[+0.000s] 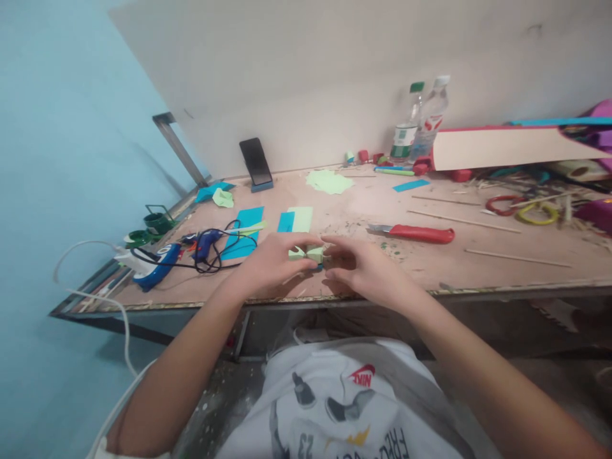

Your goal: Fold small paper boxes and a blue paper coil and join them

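Near the table's front edge, my left hand (275,262) holds a small light green folded paper piece (313,254) between thumb and fingers. A bit of blue shows under the piece. My right hand (361,262) is curved close to its right side, thumb and forefinger apart with a gap between them; whether a fingertip touches the paper I cannot tell. Just beyond the hands lie a blue paper strip (285,222) and a light green sheet (303,218). A red-handled utility knife (421,234) rests to the right.
At left lie a blue glue gun (206,245) with a tangled cord, a blue sheet (251,220) and a power strip (157,268). A phone (257,162) stands at the back. Bottles (405,137), thin sticks (463,221) and scissors (538,212) are to the right.
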`<state>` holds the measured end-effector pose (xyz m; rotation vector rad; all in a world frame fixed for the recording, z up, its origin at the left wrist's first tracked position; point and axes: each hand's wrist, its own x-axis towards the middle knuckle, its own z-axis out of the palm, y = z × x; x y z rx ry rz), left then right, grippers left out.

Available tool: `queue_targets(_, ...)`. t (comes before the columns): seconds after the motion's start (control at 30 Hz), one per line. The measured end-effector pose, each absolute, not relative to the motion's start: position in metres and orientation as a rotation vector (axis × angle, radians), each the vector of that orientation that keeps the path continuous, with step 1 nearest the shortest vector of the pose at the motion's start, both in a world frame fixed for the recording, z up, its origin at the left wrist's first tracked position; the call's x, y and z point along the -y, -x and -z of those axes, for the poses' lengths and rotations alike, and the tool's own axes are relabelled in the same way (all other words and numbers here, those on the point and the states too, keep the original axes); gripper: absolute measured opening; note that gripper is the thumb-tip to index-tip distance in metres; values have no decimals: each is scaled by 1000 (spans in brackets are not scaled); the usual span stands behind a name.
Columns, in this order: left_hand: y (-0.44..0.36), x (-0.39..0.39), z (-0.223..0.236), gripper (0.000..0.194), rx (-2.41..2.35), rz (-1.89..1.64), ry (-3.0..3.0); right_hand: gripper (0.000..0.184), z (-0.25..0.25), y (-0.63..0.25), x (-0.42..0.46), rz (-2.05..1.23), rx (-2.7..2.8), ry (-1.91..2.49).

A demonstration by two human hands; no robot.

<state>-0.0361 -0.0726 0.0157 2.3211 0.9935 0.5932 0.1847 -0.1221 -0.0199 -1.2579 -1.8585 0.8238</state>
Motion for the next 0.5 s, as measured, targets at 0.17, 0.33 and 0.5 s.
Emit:
queue_targets(0.17, 40, 73, -14, 40, -1039, -637, -2342, 53, 18, -185, 122, -844, 1815, 1274)
queue_targets(0.33, 45, 73, -14, 44, -1032, -670, -2357, 52, 17, -184, 122, -843, 1790, 1282)
queue_targets(0.5, 45, 74, -16, 42, -1028, -682, -2305, 48, 19, -184, 121, -844, 1788, 1298)
